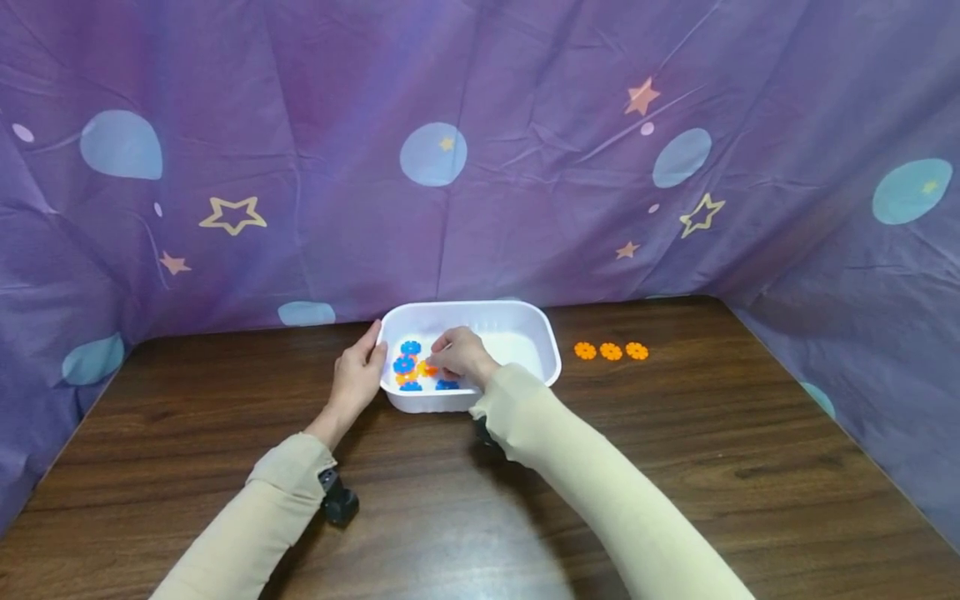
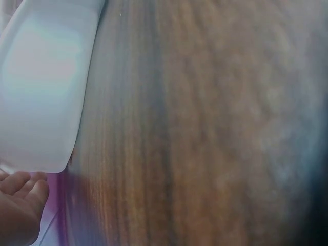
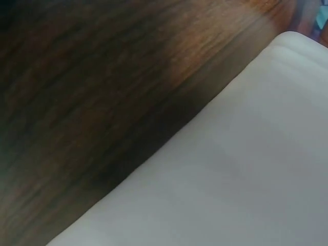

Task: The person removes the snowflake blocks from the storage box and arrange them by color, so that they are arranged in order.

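A white plastic tray holds several small flower-shaped discs, blue discs and orange ones, gathered in its left half. My left hand touches the outside of the tray's left end. In the left wrist view the fingers of that hand lie against the tray's end wall. Over the near rim, my right hand reaches into the tray. Its fingertips are at a yellow-orange disc; whether they pinch it is unclear. The right wrist view shows only the tray's side and the table.
To the right of the tray, three orange flower-shaped discs lie in a row on the brown wooden table. A purple curtain with stars and pale blobs hangs behind the table.
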Demonstrator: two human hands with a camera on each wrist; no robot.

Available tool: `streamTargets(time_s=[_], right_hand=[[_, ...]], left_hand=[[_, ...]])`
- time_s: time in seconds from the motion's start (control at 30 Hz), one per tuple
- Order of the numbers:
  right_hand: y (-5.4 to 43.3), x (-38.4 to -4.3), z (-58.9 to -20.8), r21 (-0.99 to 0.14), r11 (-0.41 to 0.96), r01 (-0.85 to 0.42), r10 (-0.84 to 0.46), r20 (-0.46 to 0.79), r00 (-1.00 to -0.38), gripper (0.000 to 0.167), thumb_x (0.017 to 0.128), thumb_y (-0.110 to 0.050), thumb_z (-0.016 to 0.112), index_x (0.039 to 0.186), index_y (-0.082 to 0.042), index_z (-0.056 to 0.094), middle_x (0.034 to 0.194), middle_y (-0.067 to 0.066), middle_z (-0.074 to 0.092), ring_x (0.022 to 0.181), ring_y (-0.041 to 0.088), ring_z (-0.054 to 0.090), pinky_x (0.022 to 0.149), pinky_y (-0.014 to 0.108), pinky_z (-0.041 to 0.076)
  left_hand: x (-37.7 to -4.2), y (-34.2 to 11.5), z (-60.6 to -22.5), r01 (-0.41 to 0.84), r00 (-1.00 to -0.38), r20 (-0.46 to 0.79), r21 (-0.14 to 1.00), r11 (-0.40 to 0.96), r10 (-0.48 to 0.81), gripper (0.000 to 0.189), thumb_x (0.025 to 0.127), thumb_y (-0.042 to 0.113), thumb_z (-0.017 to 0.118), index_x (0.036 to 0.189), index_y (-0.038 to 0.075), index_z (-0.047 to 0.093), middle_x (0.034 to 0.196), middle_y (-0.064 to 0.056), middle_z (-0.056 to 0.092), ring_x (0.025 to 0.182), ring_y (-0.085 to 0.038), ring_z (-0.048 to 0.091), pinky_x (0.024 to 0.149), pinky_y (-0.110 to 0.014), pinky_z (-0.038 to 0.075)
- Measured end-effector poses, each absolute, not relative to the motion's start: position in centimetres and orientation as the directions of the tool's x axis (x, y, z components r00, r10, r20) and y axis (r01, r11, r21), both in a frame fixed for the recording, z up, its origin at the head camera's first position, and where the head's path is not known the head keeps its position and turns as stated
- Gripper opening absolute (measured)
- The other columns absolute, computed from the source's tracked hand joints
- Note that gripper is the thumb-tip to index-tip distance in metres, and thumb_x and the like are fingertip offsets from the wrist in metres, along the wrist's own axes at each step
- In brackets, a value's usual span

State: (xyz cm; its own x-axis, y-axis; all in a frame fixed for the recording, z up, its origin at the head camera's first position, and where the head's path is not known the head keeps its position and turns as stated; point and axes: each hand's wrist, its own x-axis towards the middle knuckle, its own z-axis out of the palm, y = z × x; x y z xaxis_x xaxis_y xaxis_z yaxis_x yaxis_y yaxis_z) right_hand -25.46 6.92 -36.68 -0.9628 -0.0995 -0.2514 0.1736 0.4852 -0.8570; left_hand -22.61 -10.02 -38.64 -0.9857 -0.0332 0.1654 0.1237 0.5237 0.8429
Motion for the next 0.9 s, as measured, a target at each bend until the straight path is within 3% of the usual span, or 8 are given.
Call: streamTargets(time_s=[0.23,0.47,0.73,0.9], right_hand=[[6.65,-25.52,-37.02,-0.838,0.515,0.183,-0.104,-0.273,-0.956,0.018,0.076,0.004,0.070,0.090,0.004,0.060,0.056,0.000,0.049,0.044,0.007,0.044,0.042,0.015,0.041],[6.58,-25.39,-36.86,-0.791,0.588,0.172,-0.100,-0.282,-0.954,0.025,0.073,0.004,0.073,0.093,0.000,0.059,0.071,0.003,0.050,0.052,0.010,0.046,0.045,0.017,0.044],[6.59,-25.07,-36.58,-0.662,0.749,0.013,-0.158,-0.198,-0.967,0.027,0.073,-0.003,0.077,0.093,-0.003,0.060,0.093,0.010,0.060,0.068,0.016,0.051,0.052,0.019,0.043],[6.53,-25.28,-36.94,-0.620,0.783,-0.040,-0.173,-0.157,-0.972,0.022,0.073,-0.004,0.076,0.088,-0.006,0.060,0.092,0.010,0.062,0.071,0.017,0.053,0.057,0.020,0.045]], left_hand=[[-22.54,-10.03,-38.56,0.128,-0.986,0.166,0.845,0.519,-0.028,0.046,0.098,0.016,0.044,0.142,0.004,0.039,0.144,-0.012,0.041,0.132,-0.030,0.040,0.113,-0.040,0.027],[-22.57,-9.98,-38.62,0.148,-0.982,0.185,0.840,0.522,-0.019,0.045,0.098,0.015,0.044,0.141,0.002,0.040,0.143,-0.013,0.041,0.132,-0.030,0.040,0.112,-0.040,0.028],[-22.62,-10.01,-38.72,0.152,-0.982,0.187,0.836,0.527,-0.013,0.045,0.098,0.014,0.044,0.142,0.002,0.039,0.144,-0.013,0.040,0.131,-0.031,0.040,0.112,-0.041,0.028],[-22.66,-10.09,-38.69,0.153,-0.982,0.188,0.834,0.530,-0.013,0.045,0.098,0.014,0.044,0.142,0.002,0.039,0.144,-0.013,0.040,0.131,-0.031,0.040,0.112,-0.041,0.028]])
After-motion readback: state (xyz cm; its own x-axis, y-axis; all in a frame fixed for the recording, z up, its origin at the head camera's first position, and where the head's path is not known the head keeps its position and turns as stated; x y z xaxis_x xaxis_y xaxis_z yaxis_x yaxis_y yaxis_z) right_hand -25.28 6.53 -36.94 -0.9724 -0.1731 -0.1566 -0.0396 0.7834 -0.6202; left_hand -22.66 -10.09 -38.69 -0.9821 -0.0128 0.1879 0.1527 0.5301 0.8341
